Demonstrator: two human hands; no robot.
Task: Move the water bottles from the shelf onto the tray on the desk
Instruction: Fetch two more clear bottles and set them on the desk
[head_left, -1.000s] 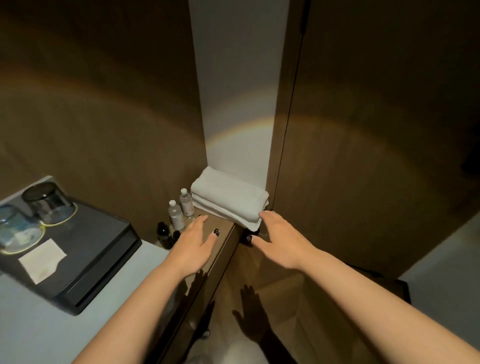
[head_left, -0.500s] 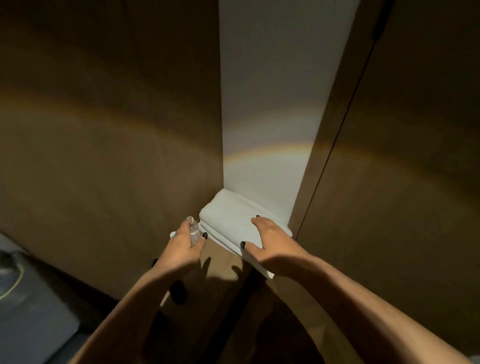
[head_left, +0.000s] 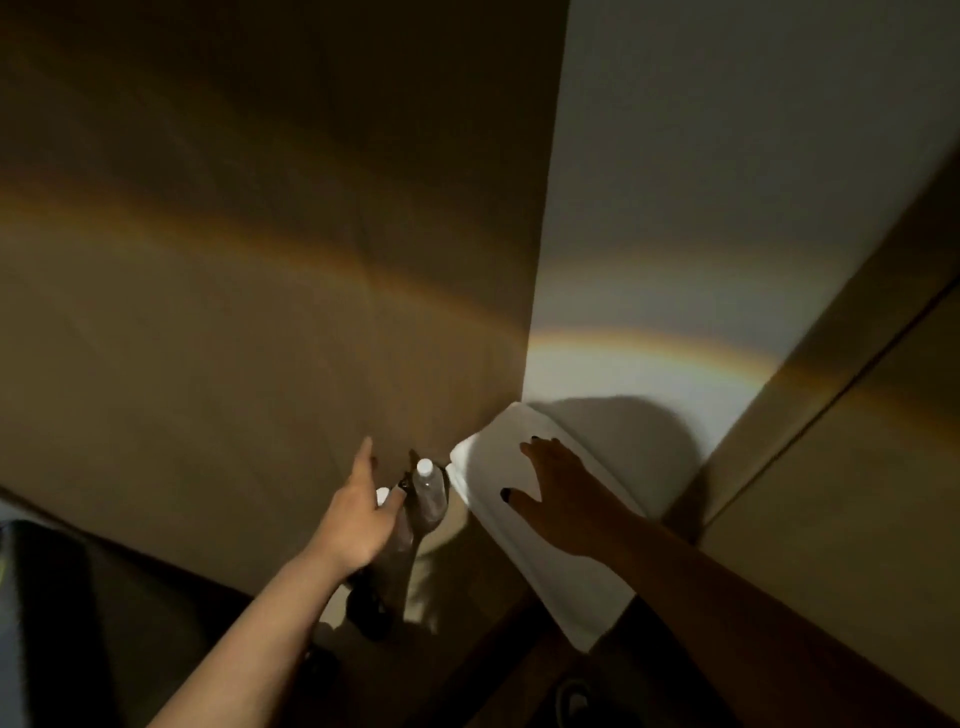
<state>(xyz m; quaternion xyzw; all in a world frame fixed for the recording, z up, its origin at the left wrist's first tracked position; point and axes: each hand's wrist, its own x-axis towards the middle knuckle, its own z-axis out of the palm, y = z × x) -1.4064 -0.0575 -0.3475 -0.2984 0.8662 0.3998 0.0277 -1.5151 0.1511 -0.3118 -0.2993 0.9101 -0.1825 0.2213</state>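
Observation:
Two small clear water bottles with white caps stand on the wooden shelf (head_left: 447, 587) against the brown wall. The right bottle (head_left: 430, 496) is in full view. Of the left bottle (head_left: 383, 495) only the cap shows, between the thumb and palm of my left hand (head_left: 358, 519). That hand reaches at the bottles with fingers straight and spread, its thumb tip beside the right bottle's neck. My right hand (head_left: 563, 499) lies flat on a folded white towel (head_left: 587, 587) just right of the bottles. A dark corner of the tray (head_left: 47, 587) shows at the lower left.
Small dark bottles (head_left: 366, 608) stand below my left wrist on the shelf. The brown wall closes in behind the bottles, a white wall panel (head_left: 727, 208) rises behind the towel, and a wooden door panel (head_left: 857, 467) stands at the right.
The view has tilted up and closer to the shelf. My left hand has opened wider around the bottles. My right hand slid farther onto the towel and lies flat.

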